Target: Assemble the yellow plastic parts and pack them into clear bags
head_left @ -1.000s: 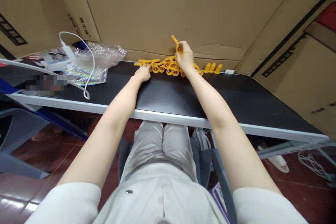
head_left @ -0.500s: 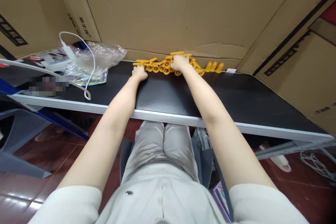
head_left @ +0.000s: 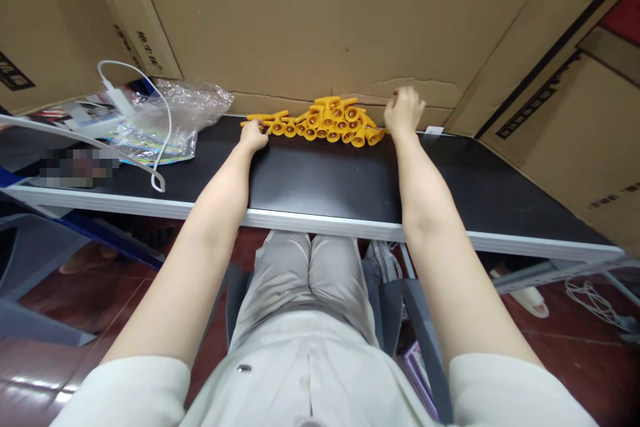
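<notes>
Small yellow hollow cone-shaped pieces (head_left: pixel 333 136) lie stacked on their sides against the cardboard, several with round open ends facing me. At the left end of this pile is my left hand (head_left: pixel 254 136), its fingers closed around a yellow piece (head_left: pixel 245 123) that shows past the fingertips. My right hand (head_left: pixel 404 112) is just beyond the pile's right end, close to the cardboard, with its fingers bent over. Whatever lies beneath that palm is hidden, including the spot where three yellow cones stood upright.
Cardboard panels (head_left: pixel 280 20) wall the back and right of the black tabletop (head_left: pixel 320 180). To the left lie a clear plastic bag (head_left: pixel 200 103) and a white cable (head_left: pixel 167 107). A small white tag (head_left: pixel 434 130) sits right of my right hand. A pale metal edge (head_left: pixel 320 219) runs along the front.
My right hand has left the top of the pile and moved right, over the place of the upright cones, which it now covers. My left hand stays at the pile's left end.
</notes>
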{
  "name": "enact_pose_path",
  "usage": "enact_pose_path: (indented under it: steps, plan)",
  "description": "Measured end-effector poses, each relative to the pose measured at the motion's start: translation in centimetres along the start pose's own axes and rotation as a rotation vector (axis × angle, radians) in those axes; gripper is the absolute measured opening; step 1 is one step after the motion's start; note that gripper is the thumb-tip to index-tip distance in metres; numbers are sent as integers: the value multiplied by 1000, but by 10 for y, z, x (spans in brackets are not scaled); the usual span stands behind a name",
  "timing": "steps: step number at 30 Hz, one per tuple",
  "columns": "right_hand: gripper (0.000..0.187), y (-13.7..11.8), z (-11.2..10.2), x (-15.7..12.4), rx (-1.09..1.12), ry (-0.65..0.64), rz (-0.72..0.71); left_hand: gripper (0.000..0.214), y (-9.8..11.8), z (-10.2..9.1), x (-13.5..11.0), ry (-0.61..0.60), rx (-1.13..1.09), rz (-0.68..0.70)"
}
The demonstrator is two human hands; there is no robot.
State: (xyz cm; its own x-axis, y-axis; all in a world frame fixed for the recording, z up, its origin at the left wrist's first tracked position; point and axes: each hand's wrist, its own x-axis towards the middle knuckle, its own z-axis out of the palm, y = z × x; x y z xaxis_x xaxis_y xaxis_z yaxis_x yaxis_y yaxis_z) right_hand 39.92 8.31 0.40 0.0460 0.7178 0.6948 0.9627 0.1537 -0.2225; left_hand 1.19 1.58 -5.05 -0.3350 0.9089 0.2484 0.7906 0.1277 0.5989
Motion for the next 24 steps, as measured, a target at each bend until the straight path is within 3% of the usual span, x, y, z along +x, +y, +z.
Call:
enact_pose_path:
  steps: [5,11,17,24]
  plan:
    - [42,42,11,-30,23,-40,217,38,9,-9,-15,-23,76,-37]
    - [48,51,5,-48,107,-150,414,33,9,-7,-15,26,202,-108]
    - [50,48,-4,-49,158,-182,460,21,-3,7,4,217,-38,-36]
    - [42,57,7,-47,176,-183,433,9,-2,-4,3,388,-175,-47]
